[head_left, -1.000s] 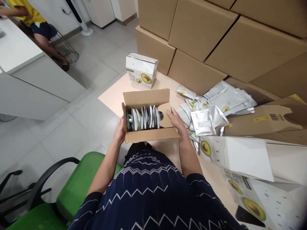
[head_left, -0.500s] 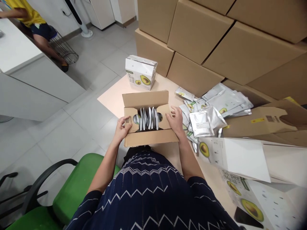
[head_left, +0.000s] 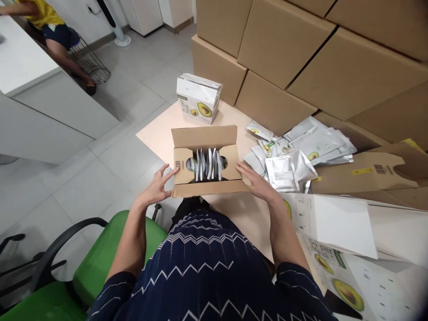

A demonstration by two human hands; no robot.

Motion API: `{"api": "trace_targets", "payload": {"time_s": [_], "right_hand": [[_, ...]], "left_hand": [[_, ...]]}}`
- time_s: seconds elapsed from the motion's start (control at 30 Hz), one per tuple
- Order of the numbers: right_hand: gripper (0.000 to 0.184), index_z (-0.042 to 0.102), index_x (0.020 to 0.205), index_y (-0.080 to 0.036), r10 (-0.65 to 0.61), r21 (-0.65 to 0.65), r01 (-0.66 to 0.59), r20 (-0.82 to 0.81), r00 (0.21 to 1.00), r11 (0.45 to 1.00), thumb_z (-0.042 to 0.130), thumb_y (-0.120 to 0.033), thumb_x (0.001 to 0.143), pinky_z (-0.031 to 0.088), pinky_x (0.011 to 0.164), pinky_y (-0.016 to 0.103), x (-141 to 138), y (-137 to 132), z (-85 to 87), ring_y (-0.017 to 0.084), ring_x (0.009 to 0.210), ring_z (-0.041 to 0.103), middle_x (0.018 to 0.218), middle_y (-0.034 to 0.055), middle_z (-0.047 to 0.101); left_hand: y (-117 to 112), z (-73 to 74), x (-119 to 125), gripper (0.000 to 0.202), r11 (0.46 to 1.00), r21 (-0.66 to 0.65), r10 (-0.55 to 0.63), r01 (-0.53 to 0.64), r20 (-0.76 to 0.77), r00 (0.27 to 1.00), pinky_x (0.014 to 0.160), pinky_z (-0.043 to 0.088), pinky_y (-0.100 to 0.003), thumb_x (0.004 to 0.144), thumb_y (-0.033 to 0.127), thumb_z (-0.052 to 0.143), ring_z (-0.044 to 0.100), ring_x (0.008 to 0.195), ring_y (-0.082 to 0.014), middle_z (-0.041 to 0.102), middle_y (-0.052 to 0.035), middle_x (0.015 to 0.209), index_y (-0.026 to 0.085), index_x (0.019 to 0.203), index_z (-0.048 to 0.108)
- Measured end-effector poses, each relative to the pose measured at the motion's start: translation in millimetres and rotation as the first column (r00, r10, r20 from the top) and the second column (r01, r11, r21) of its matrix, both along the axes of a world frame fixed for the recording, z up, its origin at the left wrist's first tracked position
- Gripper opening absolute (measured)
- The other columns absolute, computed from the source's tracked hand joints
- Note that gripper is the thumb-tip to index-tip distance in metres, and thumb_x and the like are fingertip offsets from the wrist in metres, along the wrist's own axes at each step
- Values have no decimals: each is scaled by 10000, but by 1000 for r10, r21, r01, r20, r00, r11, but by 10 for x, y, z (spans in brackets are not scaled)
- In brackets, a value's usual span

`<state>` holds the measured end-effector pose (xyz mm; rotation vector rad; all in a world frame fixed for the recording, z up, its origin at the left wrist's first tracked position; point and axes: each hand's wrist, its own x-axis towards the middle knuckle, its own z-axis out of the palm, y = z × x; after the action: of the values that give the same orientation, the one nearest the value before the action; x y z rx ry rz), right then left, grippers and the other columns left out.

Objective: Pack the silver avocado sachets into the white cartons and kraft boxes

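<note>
Stacked cartons (head_left: 287,40) stand behind the table (head_left: 160,129). At its edge, between the hands, sits a box (head_left: 204,137), short flaps folded in, long flaps spread. The left hand (head_left: 155,187), fingers splayed, seems to touch its left end; the right hand (head_left: 259,183), fingers extended, lies along its right. Pouches (head_left: 209,165) stand inside.

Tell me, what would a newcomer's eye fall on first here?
Probably the open cardboard box in the middle, a row of packets upright inside, the left hand at one end and the right hand at the other. Next, the stacked cartons filling the upper right, then the bright green chair at lower left.
</note>
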<state>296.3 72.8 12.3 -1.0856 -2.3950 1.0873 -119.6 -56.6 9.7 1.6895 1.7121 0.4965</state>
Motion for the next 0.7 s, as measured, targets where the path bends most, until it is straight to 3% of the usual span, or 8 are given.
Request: {"api": "trace_targets", "payload": {"time_s": [0.1, 0.2, 0.27, 0.37, 0.43, 0.5, 0.6, 0.7], "right_hand": [[422, 668, 1288, -301, -134, -32, 132, -84, 987, 991, 621, -442, 892, 383, 1165, 509, -69, 33, -45, 282, 1383, 485, 1482, 54, 535], [342, 717, 1143, -254, -305, -39, 303, -185, 934, 952, 608, -455, 890, 476, 1053, 479, -174, 55, -133, 278, 1240, 589, 1326, 90, 644], [396, 678, 1200, -251, -380, -63, 376, -229, 896, 925, 640, -446, 857, 514, 979, 460, -230, 50, -196, 265, 1143, 623, 1289, 98, 645], [621, 524, 1406, -282, -424, -124, 405, -259, 868, 906, 679, -414, 819, 515, 961, 456, -270, 39, -253, 237, 1065, 636, 1347, 104, 586], [763, 410, 1501, -298, -418, -146, 393, -257, 871, 908, 695, -402, 800, 500, 980, 467, -276, 52, -258, 247, 1108, 620, 1425, 117, 523], [863, 314, 1556, -314, -403, -167, 370, -247, 881, 914, 699, -401, 788, 475, 1013, 487, -279, 95, -247, 274, 1200, 582, 1524, 129, 429], [1017, 149, 1608, -333, -379, -259, 317, -238, 894, 912, 714, -416, 767, 418, 1071, 524, -292, 228, -240, 317, 1335, 493, 1645, 138, 241], [1155, 4, 1617, -340, -335, -401, 219, -245, 910, 889, 748, -442, 739, 363, 1115, 536, -326, 429, -272, 338, 1444, 372, 1687, 130, 65]], "left_hand": [[88, -31, 60, 595, 990, 44, 129, -135, 122, 984, 1167, 333, -542, 781, 574, 712, 312, 1441, -342, 329, -91, 1544, 316, 1312, 634], [190, -115, 176, 451, 936, 107, 303, -335, 239, 923, 1111, 399, -501, 801, 605, 668, 446, 1340, -305, 494, -112, 1381, 233, 1049, 725], [234, -178, 259, 417, 891, 102, 398, -443, 294, 869, 1036, 455, -477, 782, 587, 691, 515, 1261, -291, 554, -106, 1286, 217, 972, 709], [266, -259, 343, 403, 848, 78, 470, -525, 349, 811, 985, 482, -447, 765, 540, 725, 561, 1199, -269, 589, -87, 1230, 231, 1017, 667], [283, -293, 356, 466, 849, 55, 467, -526, 389, 794, 1008, 470, -462, 771, 511, 733, 560, 1215, -271, 603, -91, 1244, 244, 1138, 625], [317, -304, 329, 612, 874, 16, 429, -485, 441, 788, 1042, 449, -497, 780, 489, 738, 524, 1280, -293, 554, -115, 1378, 267, 1315, 538], [419, -282, 219, 883, 923, -37, 350, -383, 496, 795, 1116, 369, -564, 775, 465, 759, 384, 1418, -350, 285, -121, 1627, 329, 1529, 319], [589, -246, 68, 1079, 965, -98, 260, -244, 495, 829, 1172, 254, -619, 752, 445, 786, 225, 1501, -387, 65, -90, 1694, 375, 1593, 113]]}}
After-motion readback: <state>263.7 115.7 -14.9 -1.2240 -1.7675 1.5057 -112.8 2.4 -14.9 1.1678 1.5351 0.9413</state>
